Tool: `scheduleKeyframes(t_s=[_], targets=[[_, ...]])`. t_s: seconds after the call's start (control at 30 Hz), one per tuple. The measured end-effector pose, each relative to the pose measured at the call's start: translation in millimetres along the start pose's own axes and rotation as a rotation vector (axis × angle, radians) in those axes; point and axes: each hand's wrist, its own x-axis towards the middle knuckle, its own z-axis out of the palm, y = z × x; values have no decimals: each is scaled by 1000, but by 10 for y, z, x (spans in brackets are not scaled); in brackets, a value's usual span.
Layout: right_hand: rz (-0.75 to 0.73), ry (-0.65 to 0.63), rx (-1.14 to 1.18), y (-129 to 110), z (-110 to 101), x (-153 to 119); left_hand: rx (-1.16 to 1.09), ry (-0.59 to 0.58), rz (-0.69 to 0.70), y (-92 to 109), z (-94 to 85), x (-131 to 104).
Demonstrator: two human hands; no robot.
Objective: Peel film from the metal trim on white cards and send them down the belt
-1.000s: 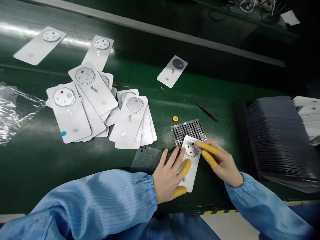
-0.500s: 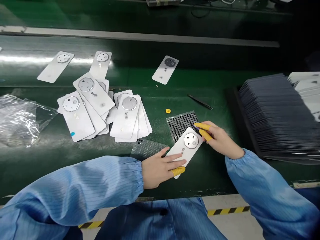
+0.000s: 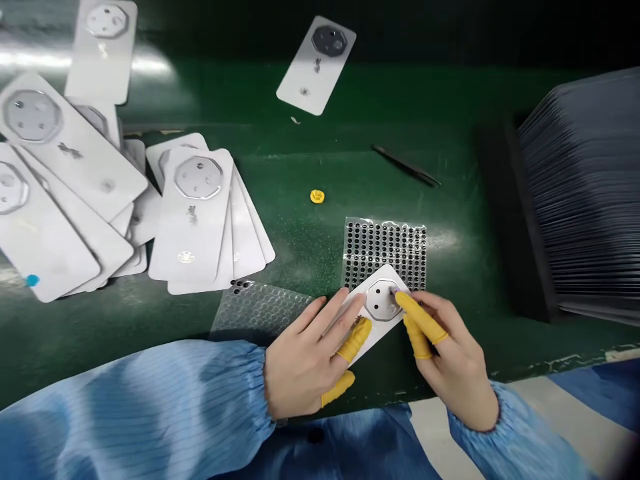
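Observation:
A white phone back panel [image 3: 367, 343] with an octagonal camera area lies tilted on the green bench. My left hand [image 3: 310, 353] rests on its lower left part, fingers stretched flat and thumb off the panel. Yellow finger cots cover some fingertips. Over the camera area, my right hand [image 3: 445, 353] pinches a thin purplish tool [image 3: 393, 291] between cotted fingers; most of the tool is hidden. A clear sheet of black dots [image 3: 385, 243] lies just behind the panel, partly covered by it. Beside my left hand is a mostly bare clear dot sheet [image 3: 260, 313].
Several similar panels overlap in a stack [image 3: 195, 220] at left, and one panel [image 3: 313, 77] lies at the back. Dark tweezers [image 3: 405, 165] and a rolled yellow finger cot [image 3: 317, 197] lie on the bench. At right stands a black tray [image 3: 520, 220] packed with dark sheets.
My right hand has brought the tool from the dot sheet onto the panel's camera area. The camera view has moved closer and downward. My left hand stays on the panel.

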Motion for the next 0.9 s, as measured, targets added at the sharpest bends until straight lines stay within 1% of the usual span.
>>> scheduleKeyframes(t_s=[0.07, 0.13, 0.2, 0.3, 0.37, 0.47, 0.53, 0.6, 0.63, 0.7, 0.77, 0.83, 0.9], targets=[[-20, -13, -81, 46, -5, 78, -23, 33, -11, -8, 5, -16], [-68, -36, -179, 87, -55, 158, -32, 48, -14, -25, -10, -21], [-120, -53, -255, 121, -116, 199, -30, 40, -9, -49, -32, -17], [-160, -62, -292, 160, -185, 184, -40, 23, 12, -88, -53, -14], [-174, -75, -306, 198, -217, 171, -62, 9, 48, -111, -57, -24], [-185, -111, -342, 305, -253, 232, -99, -48, 158, -135, -58, -57], [-205, -84, -360, 395, -274, 334, -106, -87, 216, -139, -63, -76], [-208, -7, -361, 449, -299, 447, -91, -114, 235, -133, -69, -82], [-186, 40, -356, 445, -311, 490, -81, -124, 237, -126, -70, -79], [-103, 117, -308, 358, -326, 515, -60, -126, 228, -106, -63, -60], [-14, 143, -191, 196, -319, 433, -38, -101, 201, -82, -41, -34], [38, 91, -35, 31, -285, 250, -17, -71, 171, -60, -12, -10], [66, 14, 67, -74, -232, 18, -9, -53, 154, -45, 12, 6]])
